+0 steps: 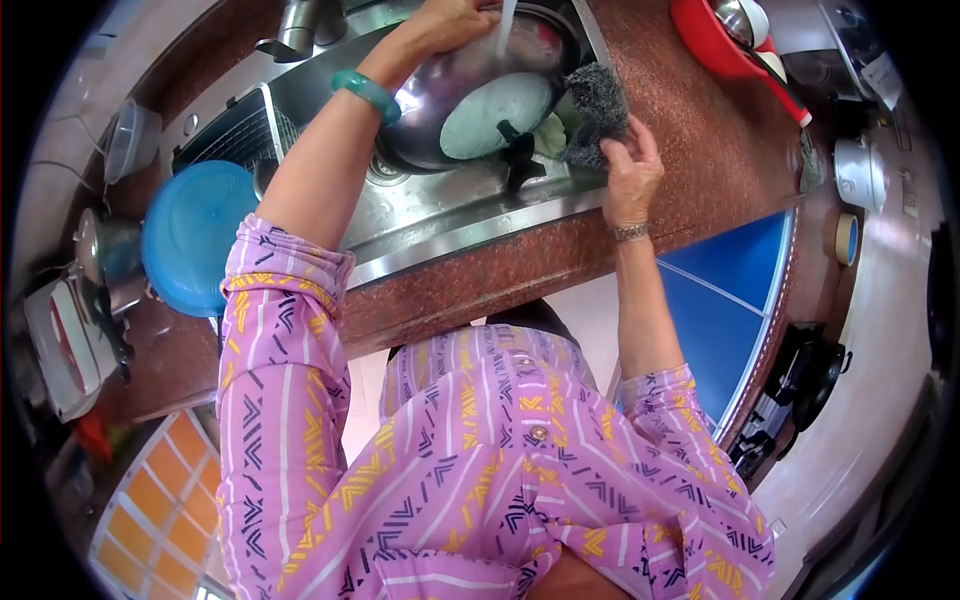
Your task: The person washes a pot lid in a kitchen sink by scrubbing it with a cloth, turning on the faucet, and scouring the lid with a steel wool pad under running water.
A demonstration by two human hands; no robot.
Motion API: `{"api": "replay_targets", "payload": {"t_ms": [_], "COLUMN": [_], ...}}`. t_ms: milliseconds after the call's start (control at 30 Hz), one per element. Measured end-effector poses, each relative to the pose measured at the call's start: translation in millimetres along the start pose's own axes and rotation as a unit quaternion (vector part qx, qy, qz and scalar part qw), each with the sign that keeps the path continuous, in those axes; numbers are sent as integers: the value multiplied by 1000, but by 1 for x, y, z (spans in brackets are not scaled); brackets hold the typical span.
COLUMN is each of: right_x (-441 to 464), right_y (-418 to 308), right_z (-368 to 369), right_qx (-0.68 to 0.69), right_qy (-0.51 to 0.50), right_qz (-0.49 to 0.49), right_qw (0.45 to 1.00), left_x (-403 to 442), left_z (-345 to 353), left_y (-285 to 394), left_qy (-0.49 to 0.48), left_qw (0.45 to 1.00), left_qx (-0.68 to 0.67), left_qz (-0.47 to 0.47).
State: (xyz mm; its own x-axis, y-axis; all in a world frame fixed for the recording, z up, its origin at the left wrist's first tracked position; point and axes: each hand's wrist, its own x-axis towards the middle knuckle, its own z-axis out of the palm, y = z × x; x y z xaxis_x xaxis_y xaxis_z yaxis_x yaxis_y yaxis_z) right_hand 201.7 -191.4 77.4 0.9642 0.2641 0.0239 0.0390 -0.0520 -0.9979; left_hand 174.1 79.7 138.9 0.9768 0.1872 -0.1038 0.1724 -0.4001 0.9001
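Observation:
Over the sink (430,220) a large, shiny, rounded metal pan (425,105) is tilted under a stream of running water (506,25). A pale green oval patch (490,118) shows on it; I cannot tell whether it is part of the pan. A black handle-like piece (522,168) sticks out at its near side. My left hand (455,22) grips the pan's far edge, its fingertips partly hidden. At the sink's right edge, my right hand (632,175) pinches a dark grey scouring pad (595,105), close beside the pan.
A metal faucet body (297,30) stands behind the sink. To the left are a wire rack (235,135) and a blue round lid or basin (198,238). A red colander-like bowl (705,45) with metal ware sits on the brown counter (690,150). A pot (860,175) stands further right.

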Motion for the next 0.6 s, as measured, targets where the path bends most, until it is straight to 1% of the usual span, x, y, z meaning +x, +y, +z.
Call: {"api": "replay_targets", "payload": {"t_ms": [33, 67, 100, 133, 167, 233, 267, 300, 333, 367, 400, 467, 500, 567, 600], "right_x": [-5, -11, -15, -20, -24, -30, -32, -35, -37, -38, -39, -40, -40, -42, -43], "right_y": [4, 11, 16, 20, 24, 25, 23, 20, 17, 15, 15, 20, 22, 27, 21], "right_z": [-1, -1, -2, -2, -2, 1, 1, 0, -2, -3, -3, -5, -7, -13, -12], "right_qx": [1, 20, 41, 43, 55, 81, 84, 82, 79, 79, 80, 83, 108, 134, 161], "right_qy": [3, 24, 45, 48, 60, 79, 81, 78, 76, 79, 85, 93, 108, 127, 136], "right_qz": [0, 42, 83, 81, 86, 94, 92, 104, 116, 113, 107, 101, 101, 99, 93], "right_qw": [1000, 999, 995, 995, 993, 989, 989, 988, 987, 987, 987, 987, 983, 978, 973], "left_x": [-6, -5, -1, -3, -6, -26, -29, -32, -34, -35, -36, -40, -44, -55, -61], "left_z": [0, 1, 3, 3, 5, 6, 0, 1, 3, 5, 8, 13, 14, 18, 19], "left_y": [4, -12, -41, -46, -50, -37, -34, -32, -30, -27, -24, -19, -12, 0, 7], "left_qy": [5, 3, 6, 8, 6, 38, -4, -7, 9, 26, 26, 18, 17, 53, 38], "left_qw": [1000, 1000, 999, 995, 995, 998, 999, 1000, 1000, 999, 999, 984, 983, 958, 952], "left_qx": [19, 20, -16, -52, -50, -45, -14, -12, -13, -14, -13, 106, 108, 214, 242], "left_qz": [21, 22, 51, 81, 84, -13, -31, -28, -2, 25, 28, 141, 145, 183, 183]}}
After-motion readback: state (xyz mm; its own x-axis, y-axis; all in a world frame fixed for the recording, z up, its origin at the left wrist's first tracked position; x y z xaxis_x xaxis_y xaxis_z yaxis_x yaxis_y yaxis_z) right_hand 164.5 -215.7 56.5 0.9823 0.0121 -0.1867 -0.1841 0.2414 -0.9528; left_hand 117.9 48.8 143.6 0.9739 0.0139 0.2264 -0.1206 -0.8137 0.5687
